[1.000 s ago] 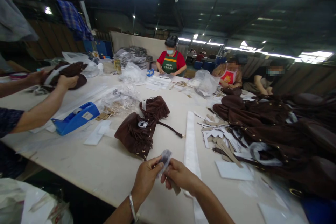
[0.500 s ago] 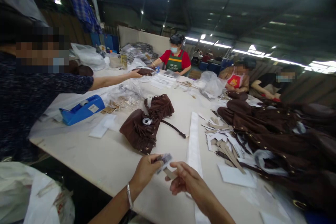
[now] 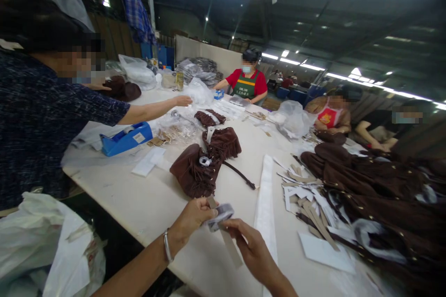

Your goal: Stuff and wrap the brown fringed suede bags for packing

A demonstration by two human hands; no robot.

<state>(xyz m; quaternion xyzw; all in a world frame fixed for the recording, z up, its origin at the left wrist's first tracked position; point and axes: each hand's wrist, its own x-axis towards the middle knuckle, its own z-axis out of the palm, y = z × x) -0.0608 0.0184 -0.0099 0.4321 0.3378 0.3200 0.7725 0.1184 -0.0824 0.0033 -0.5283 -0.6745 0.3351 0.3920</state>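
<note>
Centrally, head view: the left hand (image 3: 193,219) pinches a tan strip (image 3: 230,247) and a translucent piece (image 3: 224,213) above the table (image 3: 205,260), near a fringed brown bag (image 3: 191,171); the right hand (image 3: 253,245) curves its fingers beside the piece, grip indeterminable.

Wearer's hands: two, left hand (image 3: 193,217), right hand (image 3: 256,247). Tan strip (image 3: 230,246) at hands: one. Clear loop (image 3: 224,212): one. Bracelet (image 3: 167,246): one. Large blue dispenser (image 3: 127,141): one. Long white strip (image 3: 265,195): one. White sack (image 3: 49,246): one. Co-workers (image 3: 261,84) at table (image 3: 118,204): four. Plaid shirt (image 3: 137,16): one. Scraps (image 3: 309,209): many, overlapping. Heaped brown bags (image 3: 376,185): several, exact count hidden.
</note>
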